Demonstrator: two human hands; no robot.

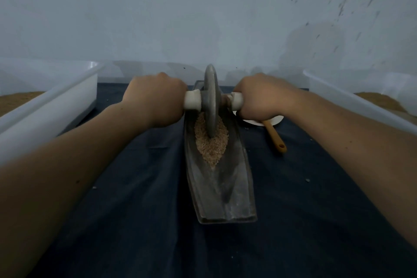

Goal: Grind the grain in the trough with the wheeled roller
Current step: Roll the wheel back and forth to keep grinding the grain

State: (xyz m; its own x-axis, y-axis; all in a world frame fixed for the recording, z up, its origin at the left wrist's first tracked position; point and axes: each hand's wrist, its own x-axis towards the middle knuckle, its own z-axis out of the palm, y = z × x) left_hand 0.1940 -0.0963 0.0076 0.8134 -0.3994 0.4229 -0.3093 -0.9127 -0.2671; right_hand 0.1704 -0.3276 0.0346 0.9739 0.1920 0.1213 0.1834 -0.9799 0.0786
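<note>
— What are the hands doing?
— The left hand (155, 97) and right hand (259, 99) each curl tightly round a white handle end of the wheeled roller (211, 101).
— And the wheel?
— It stands upright, its rim sunk in the grain (211, 145) heaped in the far half of the trough (225, 189), which lies lengthwise on the dark-clothed table (135, 210).
— Beside it?
— To the right, a brown spoon (274, 135) rests on a white plate (274, 120).

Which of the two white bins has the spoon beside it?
The bin on the right: the orange spoon lies between it and the trough. The left bin has none nearby.
</note>
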